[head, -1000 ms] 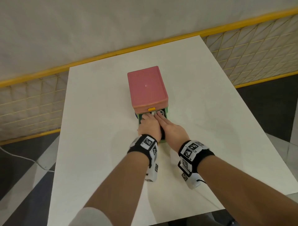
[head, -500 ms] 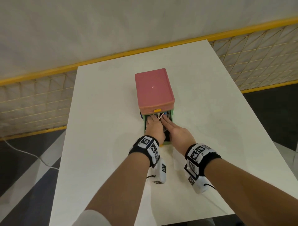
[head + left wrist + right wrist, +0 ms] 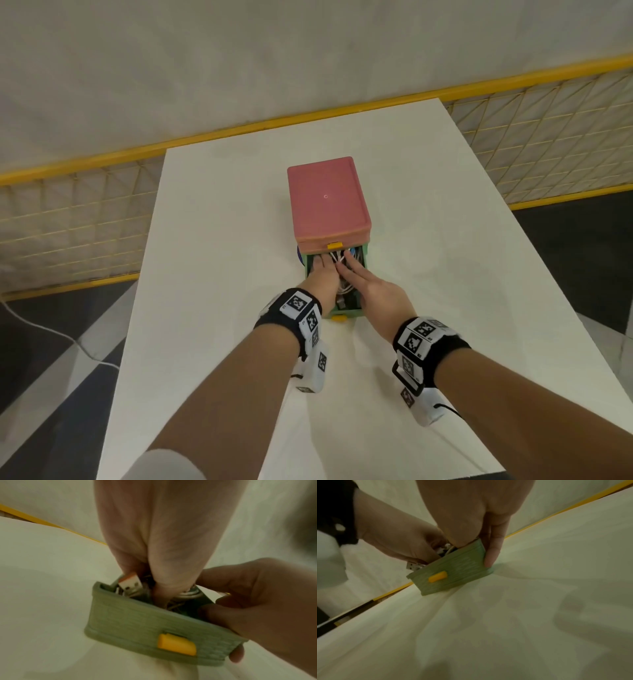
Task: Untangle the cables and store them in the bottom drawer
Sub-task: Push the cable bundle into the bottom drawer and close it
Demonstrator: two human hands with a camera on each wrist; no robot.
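Head view: green drawer [image 3: 346,311] extends lengthwise toward the person.

My arms bare; black wristbands [image 3: 291,320] with white fiducial-marker blocks [image 3: 416,337]; white camera pods [image 3: 317,370] underneath; pale sleeve [image 3: 161,466] at left elbow.

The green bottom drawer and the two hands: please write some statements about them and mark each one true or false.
1. The green bottom drawer is pulled out of the pink-topped drawer box. True.
2. Both hands reach into the drawer. True: left hand, right hand.
3. The white cables lie on the white table beside the box. False: they are inside the drawer.
4. The drawer's handle is blue. False: it is yellow.
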